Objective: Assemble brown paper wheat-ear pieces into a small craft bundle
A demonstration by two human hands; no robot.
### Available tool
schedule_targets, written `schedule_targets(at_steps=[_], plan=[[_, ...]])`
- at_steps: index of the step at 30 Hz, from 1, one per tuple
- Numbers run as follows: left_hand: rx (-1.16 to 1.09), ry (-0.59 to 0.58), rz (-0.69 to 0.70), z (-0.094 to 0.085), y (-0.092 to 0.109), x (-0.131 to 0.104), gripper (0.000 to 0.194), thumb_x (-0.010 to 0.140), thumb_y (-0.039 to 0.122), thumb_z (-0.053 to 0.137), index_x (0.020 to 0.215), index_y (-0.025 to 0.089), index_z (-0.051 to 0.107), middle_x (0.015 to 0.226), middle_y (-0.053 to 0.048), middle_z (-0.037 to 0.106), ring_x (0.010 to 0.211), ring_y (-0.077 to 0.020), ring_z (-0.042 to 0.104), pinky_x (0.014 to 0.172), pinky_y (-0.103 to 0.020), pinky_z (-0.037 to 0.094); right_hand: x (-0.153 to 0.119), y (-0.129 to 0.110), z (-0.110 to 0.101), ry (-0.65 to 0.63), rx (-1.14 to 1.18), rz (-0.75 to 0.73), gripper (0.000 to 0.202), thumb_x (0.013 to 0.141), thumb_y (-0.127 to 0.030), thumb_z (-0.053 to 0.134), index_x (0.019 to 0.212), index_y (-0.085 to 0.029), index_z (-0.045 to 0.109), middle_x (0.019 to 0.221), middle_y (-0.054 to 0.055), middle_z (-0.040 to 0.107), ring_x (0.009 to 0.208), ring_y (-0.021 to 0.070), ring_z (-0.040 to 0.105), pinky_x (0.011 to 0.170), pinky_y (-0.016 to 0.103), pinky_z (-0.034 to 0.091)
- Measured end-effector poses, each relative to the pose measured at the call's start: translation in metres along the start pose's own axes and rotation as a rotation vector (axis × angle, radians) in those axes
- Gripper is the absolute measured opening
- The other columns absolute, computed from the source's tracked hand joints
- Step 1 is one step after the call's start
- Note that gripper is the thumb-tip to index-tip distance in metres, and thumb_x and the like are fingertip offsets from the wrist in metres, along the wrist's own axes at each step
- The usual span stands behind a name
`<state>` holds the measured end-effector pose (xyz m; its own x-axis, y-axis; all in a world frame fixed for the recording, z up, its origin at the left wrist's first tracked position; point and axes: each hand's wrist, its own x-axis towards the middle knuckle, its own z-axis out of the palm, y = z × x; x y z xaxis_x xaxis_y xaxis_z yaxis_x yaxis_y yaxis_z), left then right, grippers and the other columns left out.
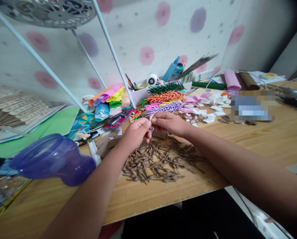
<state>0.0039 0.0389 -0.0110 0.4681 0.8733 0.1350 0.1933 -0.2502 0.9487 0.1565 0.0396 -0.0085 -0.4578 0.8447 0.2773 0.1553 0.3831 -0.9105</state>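
Note:
My left hand [139, 131] and my right hand [168, 122] meet fingertip to fingertip over the table. Both are closed in a pinch around something small, with a pale tan bit showing at the fingertips; its kind is too small to make out. Below them lies a spread heap of thin brown twisted paper pieces [153, 166] with knotted bulges. Just beyond my fingers, bundles of twisted paper strands are stacked: a purple bundle [169, 108], an orange bundle [165, 97] and a green bundle [166, 88].
A purple translucent plastic container [56, 159] stands left of my left forearm. Crepe paper rolls [111, 93] lie behind, near a white fan stand [113, 49]. Paper scraps [210, 108] cover the table [250, 142] at right. A blue glue bottle [171, 69] leans by the wall.

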Motion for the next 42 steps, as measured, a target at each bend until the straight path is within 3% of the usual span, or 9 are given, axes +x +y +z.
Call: schedule_targets(at_steps=[5,11,22,27,32,42], plan=[[0.154,0.0,0.072,-0.003,-0.002,0.001,0.02,0.078,0.032,0.04,0.07,0.015,0.05,0.054,0.003,0.054,0.039,-0.0054,0.046,0.039,-0.017,0.033,0.0,-0.004,0.004,0.032,0.154,0.125,0.02,0.075,-0.023,0.041,0.058,-0.014,0.045,0.045,-0.006,0.04,0.04,0.0042,0.035,0.04,0.017,0.027],[0.389,0.086,0.179,-0.004,-0.001,-0.001,0.021,0.079,0.03,0.039,0.069,0.016,0.052,0.06,0.002,0.055,0.045,-0.0077,0.048,0.047,-0.02,0.038,0.0,-0.009,0.006,0.059,0.252,0.231,0.018,0.074,-0.021,0.04,0.058,-0.015,0.045,0.043,-0.005,0.043,0.035,0.0038,0.036,0.034,0.016,0.024],[0.517,0.149,0.275,-0.006,-0.002,-0.002,0.021,0.08,0.029,0.038,0.069,0.017,0.051,0.052,0.004,0.05,0.049,-0.0095,0.049,0.053,-0.021,0.037,0.001,0.0,0.009,0.077,0.42,0.238,0.011,0.07,-0.021,0.043,0.061,-0.015,0.045,0.044,-0.004,0.043,0.035,0.0045,0.036,0.033,0.017,0.02],[0.443,0.118,0.23,-0.005,-0.004,-0.002,0.019,0.078,0.034,0.041,0.075,0.017,0.05,0.06,0.003,0.051,0.05,-0.0088,0.049,0.051,-0.02,0.038,0.002,-0.001,0.01,0.149,0.352,0.188,0.009,0.07,-0.02,0.044,0.062,-0.016,0.045,0.044,-0.006,0.042,0.035,0.0039,0.034,0.034,0.017,0.022],[0.447,0.17,0.199,-0.004,-0.008,0.0,0.018,0.076,0.034,0.044,0.07,0.017,0.048,0.058,0.003,0.05,0.049,-0.0088,0.047,0.049,-0.02,0.037,0.003,-0.003,0.012,0.156,0.25,0.137,0.015,0.073,-0.02,0.044,0.059,-0.015,0.044,0.044,-0.007,0.04,0.038,0.0033,0.035,0.038,0.016,0.027],[0.058,0.128,0.111,0.0,-0.001,0.0,0.022,0.077,0.029,0.041,0.059,0.016,0.042,0.045,0.006,0.043,0.039,-0.0055,0.042,0.039,-0.017,0.032,0.001,-0.004,0.014,0.119,0.116,0.04,0.014,0.078,-0.02,0.039,0.064,-0.016,0.042,0.048,-0.007,0.038,0.042,0.0045,0.035,0.039,0.016,0.028]])
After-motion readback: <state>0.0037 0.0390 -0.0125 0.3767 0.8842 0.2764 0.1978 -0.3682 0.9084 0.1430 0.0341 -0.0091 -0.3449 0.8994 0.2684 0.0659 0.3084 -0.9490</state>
